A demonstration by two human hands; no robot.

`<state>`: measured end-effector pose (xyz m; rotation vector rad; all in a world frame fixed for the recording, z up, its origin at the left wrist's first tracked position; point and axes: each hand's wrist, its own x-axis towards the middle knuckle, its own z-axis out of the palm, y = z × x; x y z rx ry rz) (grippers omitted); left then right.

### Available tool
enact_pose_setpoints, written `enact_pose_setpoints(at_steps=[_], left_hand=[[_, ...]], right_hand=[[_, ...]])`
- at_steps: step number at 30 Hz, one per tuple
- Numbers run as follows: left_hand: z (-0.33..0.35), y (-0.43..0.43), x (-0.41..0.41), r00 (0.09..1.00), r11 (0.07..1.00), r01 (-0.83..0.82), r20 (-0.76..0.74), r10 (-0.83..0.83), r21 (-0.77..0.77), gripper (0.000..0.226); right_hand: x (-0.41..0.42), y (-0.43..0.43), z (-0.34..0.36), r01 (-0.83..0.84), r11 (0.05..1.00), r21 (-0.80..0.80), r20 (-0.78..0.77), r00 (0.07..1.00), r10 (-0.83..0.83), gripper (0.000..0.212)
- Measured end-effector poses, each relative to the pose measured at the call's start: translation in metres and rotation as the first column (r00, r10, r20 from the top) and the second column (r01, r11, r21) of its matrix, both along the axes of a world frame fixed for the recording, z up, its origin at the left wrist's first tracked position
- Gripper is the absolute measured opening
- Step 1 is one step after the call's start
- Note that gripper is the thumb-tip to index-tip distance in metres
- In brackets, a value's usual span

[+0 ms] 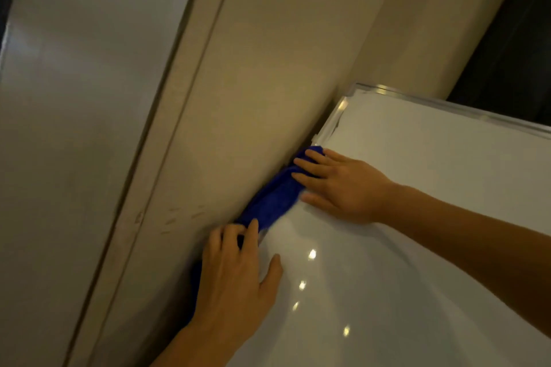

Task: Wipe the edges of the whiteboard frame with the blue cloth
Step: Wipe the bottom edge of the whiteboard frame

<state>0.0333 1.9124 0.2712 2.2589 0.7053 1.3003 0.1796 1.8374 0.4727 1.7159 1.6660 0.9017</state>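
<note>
Here, a fuzzy royal-blue cloth [272, 197] drapes the glossy whiteboard's silver frame [334, 119]; right hand [343, 185], at two o'clock, presses flat, left hand [235, 274] grips it.

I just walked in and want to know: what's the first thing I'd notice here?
The bright blue cloth, bunched along the whiteboard frame next to the beige wall. The right hand presses its upper end and the left hand holds its lower end. Light spots shine on the whiteboard.

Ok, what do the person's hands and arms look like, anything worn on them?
Both are bare. The left hand and right hand show no gloves, rings or watch, and both forearms are uncovered as far as the picture's edge, so no sleeves are in view. No markings can be made out in the dim light.
</note>
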Motion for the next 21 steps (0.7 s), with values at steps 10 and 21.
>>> enact_pose_setpoints(at_steps=[10, 21], left_hand=[[-0.012, -0.007, -0.002, 0.988, 0.985, 0.153, 0.005, -0.154, 0.078, 0.064], [-0.017, 0.001, 0.009, 0.966, 0.975, 0.223, -0.134, -0.221, 0.006, 0.083]], right_hand=[[0.000, 0.000, 0.007, 0.077, 0.997, 0.021, 0.053, 0.996, -0.078, 0.063], [-0.002, 0.005, -0.038, 0.045, 0.998, -0.037, 0.025, 0.999, -0.044, 0.063]])
